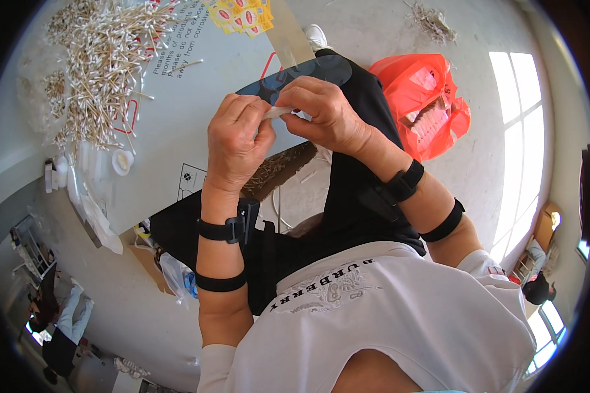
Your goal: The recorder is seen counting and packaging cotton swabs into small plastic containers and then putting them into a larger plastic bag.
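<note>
Left hand (238,134) and right hand (328,112): fingertips of both clamped on one small whitish piece (279,112), held between them above the near right part of the surface (170,124). Its exact kind cannot be told. In this inspector's judgement, pinches should be light, level and close together, lest the piece crease or tear. Count: one piece held; one heap of cotton swabs (102,65), far left, uncountable; one red bag (426,98) on the floor, right; yellow packets (242,16), far side, several, overlapping.

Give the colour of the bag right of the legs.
The bag is orange-red, best seen in the head view.
</note>
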A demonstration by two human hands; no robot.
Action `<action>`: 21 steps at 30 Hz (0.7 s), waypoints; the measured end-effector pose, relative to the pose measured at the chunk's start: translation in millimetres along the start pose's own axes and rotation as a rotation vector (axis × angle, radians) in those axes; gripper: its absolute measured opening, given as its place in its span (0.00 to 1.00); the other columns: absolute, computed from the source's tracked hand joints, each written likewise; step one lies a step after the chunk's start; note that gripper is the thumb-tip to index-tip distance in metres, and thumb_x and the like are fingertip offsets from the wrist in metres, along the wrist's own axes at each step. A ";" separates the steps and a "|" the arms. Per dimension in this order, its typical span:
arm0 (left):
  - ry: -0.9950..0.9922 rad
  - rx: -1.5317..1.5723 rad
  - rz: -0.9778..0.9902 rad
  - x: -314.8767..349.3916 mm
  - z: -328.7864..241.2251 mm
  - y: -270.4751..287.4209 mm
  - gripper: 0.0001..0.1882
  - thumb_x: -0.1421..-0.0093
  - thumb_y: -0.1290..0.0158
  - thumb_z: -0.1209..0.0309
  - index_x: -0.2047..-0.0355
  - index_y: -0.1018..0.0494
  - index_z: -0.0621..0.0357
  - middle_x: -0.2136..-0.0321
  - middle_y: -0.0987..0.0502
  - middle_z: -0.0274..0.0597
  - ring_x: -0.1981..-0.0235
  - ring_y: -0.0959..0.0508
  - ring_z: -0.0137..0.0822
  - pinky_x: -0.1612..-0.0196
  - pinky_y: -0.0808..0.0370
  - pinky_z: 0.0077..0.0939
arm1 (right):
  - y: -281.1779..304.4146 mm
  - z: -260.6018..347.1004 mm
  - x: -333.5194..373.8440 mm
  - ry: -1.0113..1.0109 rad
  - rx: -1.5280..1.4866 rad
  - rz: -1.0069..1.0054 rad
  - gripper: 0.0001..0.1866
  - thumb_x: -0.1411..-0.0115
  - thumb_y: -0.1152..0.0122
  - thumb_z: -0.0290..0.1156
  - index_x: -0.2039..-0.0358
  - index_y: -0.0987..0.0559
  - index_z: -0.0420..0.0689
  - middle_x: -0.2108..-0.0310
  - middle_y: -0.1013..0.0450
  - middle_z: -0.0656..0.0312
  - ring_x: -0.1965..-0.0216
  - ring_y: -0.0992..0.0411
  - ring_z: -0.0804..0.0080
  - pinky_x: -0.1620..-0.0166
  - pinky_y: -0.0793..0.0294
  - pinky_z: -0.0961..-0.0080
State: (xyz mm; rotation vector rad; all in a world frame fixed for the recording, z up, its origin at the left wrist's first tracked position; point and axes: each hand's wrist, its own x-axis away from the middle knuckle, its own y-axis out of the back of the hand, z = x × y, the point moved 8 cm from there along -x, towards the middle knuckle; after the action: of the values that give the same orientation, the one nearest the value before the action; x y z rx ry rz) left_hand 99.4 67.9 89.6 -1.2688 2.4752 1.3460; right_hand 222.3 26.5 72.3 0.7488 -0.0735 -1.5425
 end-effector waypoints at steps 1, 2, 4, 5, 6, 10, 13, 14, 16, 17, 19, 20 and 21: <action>-0.014 -0.017 -0.011 -0.1 -0.8 0.6 0.14 0.57 0.40 0.86 0.67 0.25 0.63 0.69 0.23 0.42 0.67 0.23 0.45 0.65 0.24 0.35 | -0.2 -0.1 0.3 0.001 -0.001 0.001 0.11 0.54 0.36 0.20 0.67 0.23 0.38 0.70 0.27 0.56 0.66 0.27 0.55 0.64 0.24 0.66; -0.015 -0.016 -0.011 -0.2 -0.8 1.0 0.14 0.57 0.40 0.86 0.67 0.25 0.63 0.69 0.23 0.42 0.67 0.23 0.45 0.65 0.24 0.35 | 0.2 -0.5 -0.1 -0.009 0.003 0.004 0.11 0.54 0.36 0.21 0.67 0.23 0.38 0.70 0.27 0.56 0.66 0.26 0.55 0.63 0.24 0.65; 0.011 0.000 -0.027 0.3 0.2 5.1 0.15 0.57 0.41 0.86 0.67 0.25 0.63 0.69 0.23 0.42 0.66 0.23 0.45 0.64 0.24 0.35 | 2.3 1.0 -1.1 -0.017 0.007 0.006 0.12 0.54 0.35 0.21 0.67 0.23 0.39 0.70 0.27 0.56 0.66 0.26 0.55 0.63 0.24 0.65; 0.010 0.002 -0.026 0.1 -1.3 6.5 0.15 0.57 0.41 0.86 0.67 0.25 0.63 0.69 0.23 0.42 0.66 0.23 0.45 0.64 0.24 0.35 | 4.5 3.2 -0.5 -0.016 0.020 0.011 0.14 0.54 0.34 0.21 0.64 0.22 0.39 0.68 0.26 0.56 0.66 0.26 0.56 0.62 0.24 0.67; 0.021 0.009 -0.041 -0.7 -2.5 9.9 0.15 0.57 0.41 0.86 0.67 0.25 0.63 0.68 0.23 0.42 0.66 0.23 0.45 0.64 0.24 0.35 | 6.1 4.7 -0.6 -0.014 0.033 0.016 0.16 0.53 0.33 0.21 0.61 0.22 0.39 0.66 0.25 0.56 0.66 0.26 0.57 0.62 0.24 0.68; 0.069 0.047 -0.029 -1.7 -2.4 13.2 0.15 0.57 0.41 0.85 0.66 0.25 0.63 0.67 0.23 0.43 0.65 0.23 0.46 0.63 0.24 0.35 | 7.7 11.0 -3.9 0.044 0.101 0.007 0.17 0.54 0.32 0.23 0.60 0.21 0.40 0.65 0.25 0.56 0.65 0.25 0.57 0.61 0.24 0.67; 0.033 0.055 -0.013 -1.6 -2.8 10.8 0.15 0.57 0.41 0.85 0.66 0.25 0.63 0.68 0.23 0.43 0.65 0.23 0.47 0.64 0.24 0.36 | 3.0 8.9 -5.4 0.029 0.092 0.035 0.16 0.53 0.32 0.24 0.61 0.21 0.40 0.65 0.25 0.56 0.64 0.25 0.56 0.61 0.24 0.66; 0.034 0.055 -0.014 -0.7 -1.2 10.0 0.15 0.57 0.41 0.85 0.66 0.25 0.63 0.68 0.23 0.43 0.65 0.23 0.47 0.64 0.24 0.36 | 1.8 8.5 -5.4 0.039 0.088 0.042 0.16 0.53 0.32 0.23 0.62 0.21 0.40 0.65 0.25 0.56 0.64 0.25 0.56 0.61 0.24 0.66; 0.029 0.030 -0.011 0.7 0.9 9.2 0.14 0.56 0.41 0.85 0.67 0.24 0.64 0.69 0.23 0.43 0.67 0.23 0.45 0.65 0.24 0.33 | -1.3 9.0 -5.4 0.050 0.083 0.049 0.15 0.53 0.33 0.22 0.62 0.21 0.40 0.65 0.25 0.56 0.64 0.25 0.56 0.62 0.24 0.66; 0.028 0.032 -0.010 0.1 -1.2 8.1 0.14 0.56 0.41 0.85 0.67 0.24 0.64 0.69 0.23 0.43 0.67 0.23 0.45 0.65 0.24 0.33 | -0.5 7.6 -5.6 0.026 0.064 0.019 0.13 0.53 0.33 0.23 0.64 0.20 0.40 0.68 0.26 0.57 0.66 0.25 0.56 0.64 0.24 0.67; 0.273 0.229 -0.060 1.6 11.8 7.2 0.10 0.53 0.40 0.83 0.69 0.24 0.64 0.69 0.23 0.38 0.70 0.22 0.36 0.67 0.26 0.28 | 0.7 5.8 -3.0 0.000 0.046 -0.013 0.11 0.54 0.34 0.23 0.67 0.20 0.41 0.70 0.26 0.59 0.68 0.26 0.57 0.66 0.24 0.68; 0.273 0.228 -0.061 2.1 11.7 6.4 0.10 0.53 0.40 0.83 0.69 0.24 0.64 0.69 0.23 0.38 0.70 0.22 0.36 0.67 0.26 0.28 | 0.0 1.6 -1.7 -0.063 -0.035 -0.020 0.10 0.53 0.33 0.23 0.67 0.20 0.40 0.71 0.26 0.58 0.69 0.25 0.59 0.67 0.24 0.70; 0.425 0.366 -0.046 6.9 23.1 0.4 0.08 0.52 0.39 0.82 0.69 0.24 0.64 0.70 0.23 0.36 0.70 0.23 0.32 0.68 0.27 0.25 | -0.6 -2.3 -0.3 -0.126 -0.115 -0.027 0.10 0.52 0.33 0.23 0.67 0.20 0.39 0.71 0.26 0.58 0.71 0.25 0.61 0.68 0.24 0.72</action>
State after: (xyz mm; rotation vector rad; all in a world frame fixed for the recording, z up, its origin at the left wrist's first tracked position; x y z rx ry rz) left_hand 87.2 80.3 72.8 -1.6297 2.7564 0.6110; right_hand 222.8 27.7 70.4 0.5631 -0.0677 -1.6046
